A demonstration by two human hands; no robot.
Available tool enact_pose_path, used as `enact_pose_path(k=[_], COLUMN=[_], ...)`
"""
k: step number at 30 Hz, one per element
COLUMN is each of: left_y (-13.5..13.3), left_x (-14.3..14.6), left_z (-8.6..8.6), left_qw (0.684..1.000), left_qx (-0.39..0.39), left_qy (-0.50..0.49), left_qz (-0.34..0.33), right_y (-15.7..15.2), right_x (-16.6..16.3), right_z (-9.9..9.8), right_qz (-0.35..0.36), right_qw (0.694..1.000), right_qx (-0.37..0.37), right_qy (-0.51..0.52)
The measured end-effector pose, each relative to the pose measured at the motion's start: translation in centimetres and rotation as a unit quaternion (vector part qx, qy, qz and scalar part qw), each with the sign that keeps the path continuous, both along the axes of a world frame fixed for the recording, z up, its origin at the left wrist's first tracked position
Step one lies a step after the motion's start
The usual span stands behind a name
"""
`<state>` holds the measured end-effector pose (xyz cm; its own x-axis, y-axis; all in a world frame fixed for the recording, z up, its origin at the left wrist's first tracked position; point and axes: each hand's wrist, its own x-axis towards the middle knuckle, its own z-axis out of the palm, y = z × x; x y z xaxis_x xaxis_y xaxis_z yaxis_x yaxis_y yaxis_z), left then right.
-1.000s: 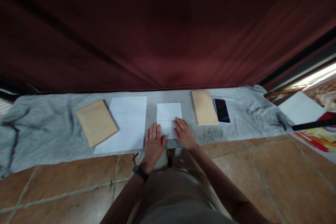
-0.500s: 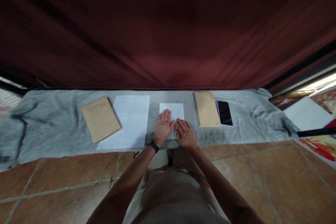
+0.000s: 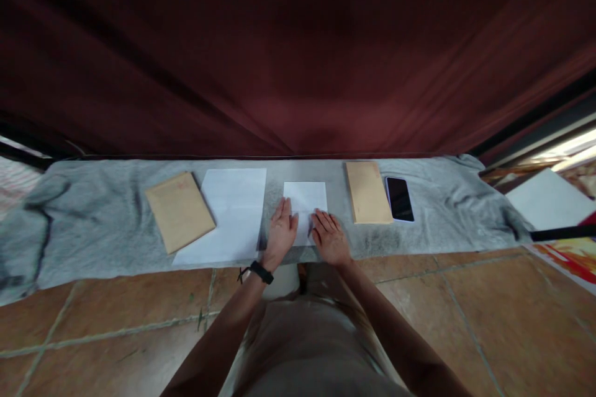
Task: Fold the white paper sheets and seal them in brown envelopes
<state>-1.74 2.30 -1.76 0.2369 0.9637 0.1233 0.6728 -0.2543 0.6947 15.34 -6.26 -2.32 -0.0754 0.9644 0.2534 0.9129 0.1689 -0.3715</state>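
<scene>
A small folded white paper [image 3: 305, 198] lies on a grey cloth [image 3: 93, 223] spread over the tiled floor. My left hand [image 3: 280, 232], with a black wrist band, lies flat with fingers stretched out on the paper's left edge. My right hand [image 3: 330, 237] rests flat, fingers spread, on the paper's lower right corner. Neither hand holds anything.
A larger white sheet [image 3: 230, 214] lies left of the small paper, with a brown envelope [image 3: 179, 211] overlapping its left side. Another brown envelope [image 3: 367, 192] and a dark phone [image 3: 400, 198] lie to the right. A dark red curtain [image 3: 298, 56] hangs behind. More paper [image 3: 547, 201] sits far right.
My left hand slid forward onto the paper, then drew back and left to its left edge. My right hand stayed at the lower right corner.
</scene>
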Motion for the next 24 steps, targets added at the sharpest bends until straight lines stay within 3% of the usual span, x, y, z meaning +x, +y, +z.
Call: enact_pose_path(k=[3, 7, 11, 16, 24], left_y=[0.0, 1.2, 2.2, 1.6, 0.9], left_x=[0.1, 0.2, 0.3, 0.3, 1.1], left_z=[0.1, 0.1, 0.7, 2.7, 8.1], left_qw=[0.989, 0.97, 0.924, 0.898, 0.864], left_qx=[-0.068, -0.107, -0.165, -0.202, -0.195], left_qy=[-0.115, -0.171, -0.275, -0.344, -0.436], left_qz=[0.067, 0.136, 0.209, 0.188, 0.156], right_y=[0.0, -0.1, -0.1, -0.3, -1.8], right_x=[-0.1, -0.1, -0.1, -0.2, -4.0], right_z=[0.1, 0.1, 0.0, 1.0, 6.4], right_qz=[-0.002, -0.004, -0.004, -0.006, 0.056], right_qw=[1.0, 1.0, 1.0, 1.0, 0.998], right_qx=[0.001, 0.006, 0.007, 0.007, 0.037], right_qy=[0.001, 0.0, -0.003, 0.006, 0.022])
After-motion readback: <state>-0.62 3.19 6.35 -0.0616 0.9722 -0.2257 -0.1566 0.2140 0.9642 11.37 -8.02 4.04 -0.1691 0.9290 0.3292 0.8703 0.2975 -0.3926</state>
